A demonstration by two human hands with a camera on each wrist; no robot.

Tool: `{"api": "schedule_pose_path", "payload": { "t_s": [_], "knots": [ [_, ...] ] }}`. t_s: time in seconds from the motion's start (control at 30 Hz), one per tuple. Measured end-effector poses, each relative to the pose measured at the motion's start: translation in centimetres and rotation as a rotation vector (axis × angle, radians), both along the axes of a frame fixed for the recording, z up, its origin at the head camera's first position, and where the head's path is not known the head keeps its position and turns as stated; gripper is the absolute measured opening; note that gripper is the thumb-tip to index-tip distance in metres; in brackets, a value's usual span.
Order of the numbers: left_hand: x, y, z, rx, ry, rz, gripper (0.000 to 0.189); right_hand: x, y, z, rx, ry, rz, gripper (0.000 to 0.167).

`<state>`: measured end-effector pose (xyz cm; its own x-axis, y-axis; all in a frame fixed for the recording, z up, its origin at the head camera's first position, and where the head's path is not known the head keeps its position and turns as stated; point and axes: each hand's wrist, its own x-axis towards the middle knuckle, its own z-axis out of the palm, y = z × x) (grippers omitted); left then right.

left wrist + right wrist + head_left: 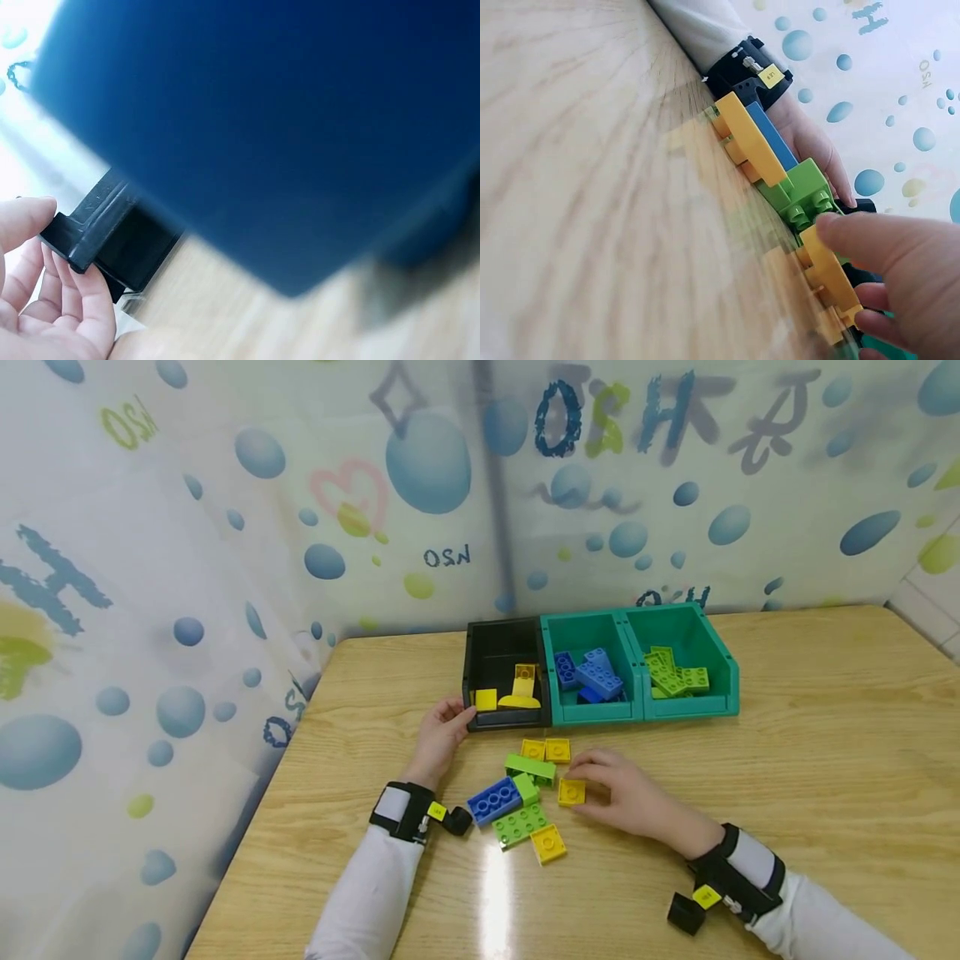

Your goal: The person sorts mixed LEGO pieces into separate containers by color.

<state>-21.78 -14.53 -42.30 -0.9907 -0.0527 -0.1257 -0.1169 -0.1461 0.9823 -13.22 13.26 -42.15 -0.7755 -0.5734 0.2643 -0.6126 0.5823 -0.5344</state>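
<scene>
My left hand (438, 739) grips the front left corner of a black bin (510, 718), thumb on the rim and fingers below, as the left wrist view shows. Inside that bin lie a few yellow pieces (487, 699). Around a yellow building brick (572, 792) on the table side, my right hand (626, 793) has its thumb and fingertips, pinching it; the right wrist view shows this brick (829, 270) edge-on. Left of it lie loose bricks: a blue one (493, 802), several green ones (520, 827) and another yellow one (549, 844). Two yellow bricks (557, 750) sit nearer the bins.
Joined to the black bin's right are two teal bins, one with blue bricks (597, 678) and one with green bricks (678, 678). They stand on a wooden table (825, 760) against a patterned curtain (450, 468). A dark blurred shape (285, 135) covers much of the left wrist view.
</scene>
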Motion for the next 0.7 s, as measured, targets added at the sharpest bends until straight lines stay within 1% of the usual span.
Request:
{"api": "schedule_pose_path", "payload": {
  "t_s": [0.13, 0.27, 0.43, 0.7],
  "knots": [
    [-0.07, -0.04, 0.16, -0.008, -0.012, -0.013, 0.009, 0.11, -0.04, 0.03, 0.066, -0.021, 0.003, 0.039],
    [-0.07, -0.03, 0.23, -0.017, -0.019, -0.005, 0.008, 0.08, -0.06, 0.03, 0.1, -0.034, -0.002, 0.036],
    [-0.04, 0.01, 0.12, -0.021, -0.015, 0.008, 0.007, 0.03, -0.05, -0.1, 0.097, -0.029, -0.005, 0.034],
    [-0.03, -0.06, 0.01, -0.032, -0.02, -0.004, 0.008, 0.06, -0.03, -0.24, 0.088, -0.036, -0.016, 0.034]
  ]
}}
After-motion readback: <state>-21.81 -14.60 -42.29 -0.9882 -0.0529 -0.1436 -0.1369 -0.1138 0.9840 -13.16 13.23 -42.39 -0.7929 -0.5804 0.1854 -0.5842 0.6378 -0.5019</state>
